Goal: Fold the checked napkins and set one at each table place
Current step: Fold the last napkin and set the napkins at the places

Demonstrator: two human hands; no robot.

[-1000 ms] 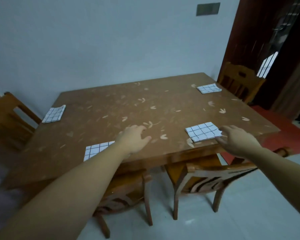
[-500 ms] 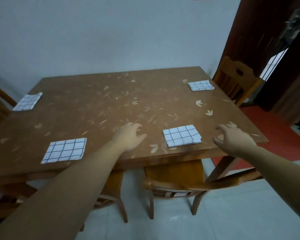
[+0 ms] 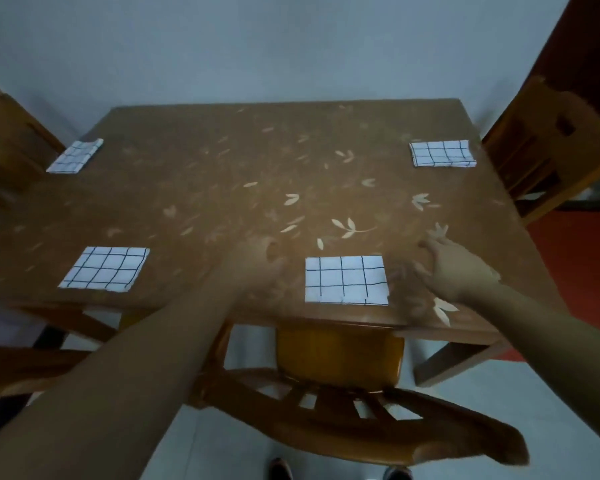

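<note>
Several folded white napkins with dark checks lie on the brown wooden table (image 3: pixel 222 174). One napkin (image 3: pixel 346 279) sits at the near edge in front of me. Another napkin (image 3: pixel 105 268) lies near left, a third napkin (image 3: pixel 75 156) far left, and one more napkin (image 3: pixel 441 153) far right. My left hand (image 3: pixel 257 261) hovers blurred just left of the near napkin, holding nothing. My right hand (image 3: pixel 454 268) is over the table just right of that napkin, fingers spread and loose, holding nothing.
A wooden chair (image 3: pixel 340 403) is tucked under the table's near edge right below me. More chairs stand at the left (image 3: pixel 11 147) and right (image 3: pixel 548 154) ends. A grey wall runs behind the table; red floor (image 3: pixel 575 271) lies to the right.
The view has swung left and downward, so the near napkin now lies centred in front of me. Both hands have stayed beside it, holding nothing.
</note>
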